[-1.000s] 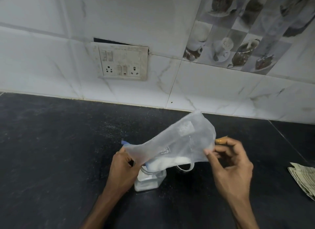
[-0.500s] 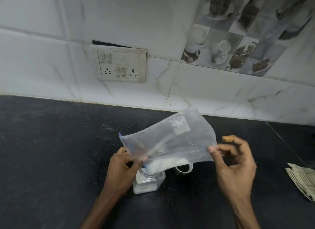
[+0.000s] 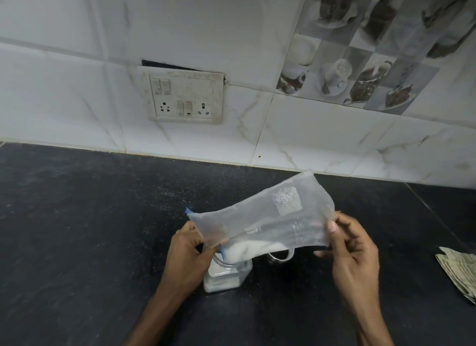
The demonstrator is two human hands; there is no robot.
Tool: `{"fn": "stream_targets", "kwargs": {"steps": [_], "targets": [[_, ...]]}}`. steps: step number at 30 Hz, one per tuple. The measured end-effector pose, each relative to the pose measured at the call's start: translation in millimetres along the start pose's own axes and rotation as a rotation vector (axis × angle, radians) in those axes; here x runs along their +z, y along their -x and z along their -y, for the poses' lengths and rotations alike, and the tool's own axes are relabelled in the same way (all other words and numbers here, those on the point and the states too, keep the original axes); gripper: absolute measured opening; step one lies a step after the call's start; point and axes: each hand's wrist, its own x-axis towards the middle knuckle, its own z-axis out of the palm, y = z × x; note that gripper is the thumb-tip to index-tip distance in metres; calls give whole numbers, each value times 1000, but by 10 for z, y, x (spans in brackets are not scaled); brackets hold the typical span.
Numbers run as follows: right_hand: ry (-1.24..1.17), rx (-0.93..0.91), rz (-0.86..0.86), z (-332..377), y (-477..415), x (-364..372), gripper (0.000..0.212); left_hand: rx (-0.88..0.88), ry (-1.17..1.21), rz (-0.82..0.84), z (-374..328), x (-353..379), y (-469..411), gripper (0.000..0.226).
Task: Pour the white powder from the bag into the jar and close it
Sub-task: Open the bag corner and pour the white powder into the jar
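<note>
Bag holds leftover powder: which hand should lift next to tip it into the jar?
Right, probably. The right hand pinches the raised end of the bag, free to lift. The left hand holds its mouth over the open jar, guiding the powder.

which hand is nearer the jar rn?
Left. The left hand grips the bag at its mouth, beside the jar; the right hand pinches the raised end, off to the jar's right.
</note>
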Motion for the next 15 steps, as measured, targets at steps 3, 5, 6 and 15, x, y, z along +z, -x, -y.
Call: {"fn": "stream_targets", "kwargs": {"steps": [3,5,6,15], "targets": [[-7,74,131,6,23,3,29,18,-6,1,-4,5,-2,23],[9,100,119,-30,34,-5,31,22,-8,18,-16,11,-3,11],[14,111,92,-48,38,-9,30,25,-4,24,-23,10,-2,12],[10,109,133,-36,40,13,39,60,-35,21,-42,-8,-2,20]]}}
